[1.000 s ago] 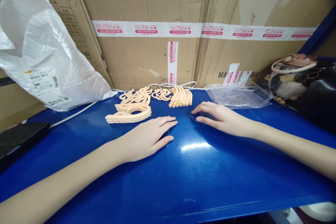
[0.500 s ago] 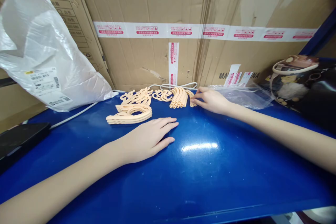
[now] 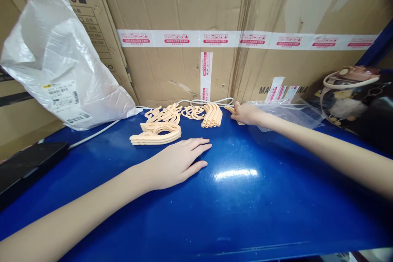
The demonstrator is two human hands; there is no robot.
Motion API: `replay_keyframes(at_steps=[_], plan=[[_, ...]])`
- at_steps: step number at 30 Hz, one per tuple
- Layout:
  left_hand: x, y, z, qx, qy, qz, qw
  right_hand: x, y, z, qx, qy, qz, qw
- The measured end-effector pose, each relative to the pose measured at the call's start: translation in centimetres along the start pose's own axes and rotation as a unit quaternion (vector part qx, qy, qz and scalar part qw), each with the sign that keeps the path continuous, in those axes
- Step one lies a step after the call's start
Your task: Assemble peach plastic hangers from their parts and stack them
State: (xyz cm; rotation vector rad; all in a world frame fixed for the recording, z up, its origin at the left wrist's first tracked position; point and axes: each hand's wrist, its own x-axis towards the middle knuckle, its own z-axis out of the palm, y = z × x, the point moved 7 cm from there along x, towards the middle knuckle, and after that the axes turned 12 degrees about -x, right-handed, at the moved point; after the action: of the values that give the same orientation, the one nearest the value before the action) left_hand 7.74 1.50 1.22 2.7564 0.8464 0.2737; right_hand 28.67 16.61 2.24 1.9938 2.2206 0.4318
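My left hand rests palm down on the blue table, fingers stretched out, with nothing in it. Just beyond it lies a stack of beige curved plastic pieces, which look like folding-hanger parts. My right hand is closed around a beige curved piece near the back of the table, and the fingers hide part of it. To the left of that hand sits a neat pile of curved tube-like arms. Beige hooks lie beside the pile, and a looser heap of curved parts is farther left.
Cardboard boxes stand along the back. A white plastic parcel bag leans at the left, near a black device and a pale cable. A clear bag and a dark bag are at the right.
My right hand has shifted a little right, away from the tube pile, and the curved piece in its fingers has moved and turned with it. My left hand stays put. The view shifted slightly.
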Motion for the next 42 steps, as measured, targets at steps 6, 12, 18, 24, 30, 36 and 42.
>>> replay_keyframes(at_steps=[6,12,18,24,30,36,42], plan=[[-0.3,0.5,-1.5,0.010,0.059,0.016,0.998,-4.0,0.5,-3.3,0.008,0.035,-0.020,0.999],[-0.5,1.0,-3.9,-0.024,0.150,-0.013,0.988,-12.4,-5.6,-6.3,0.129,0.082,-0.277,0.949],[-0.2,1.2,-2.5,-0.061,0.043,-0.021,0.997,-15.1,-9.6,-5.3,0.137,0.097,-0.405,0.899],[-0.6,1.1,-2.5,-0.082,0.009,-0.056,0.995,-15.1,-9.8,-4.7,0.173,0.100,-0.423,0.884],[-0.8,1.0,-2.2,-0.093,-0.007,-0.068,0.993,-15.3,-9.7,-4.4,0.165,0.101,-0.424,0.885],[-0.8,0.6,-2.0,-0.038,-0.014,-0.089,0.995,-12.3,-8.0,-7.3,0.170,0.169,-0.334,0.911],[-0.7,0.8,-1.7,-0.032,-0.024,-0.070,0.997,-4.2,-8.8,-9.4,0.042,0.177,-0.213,0.960]])
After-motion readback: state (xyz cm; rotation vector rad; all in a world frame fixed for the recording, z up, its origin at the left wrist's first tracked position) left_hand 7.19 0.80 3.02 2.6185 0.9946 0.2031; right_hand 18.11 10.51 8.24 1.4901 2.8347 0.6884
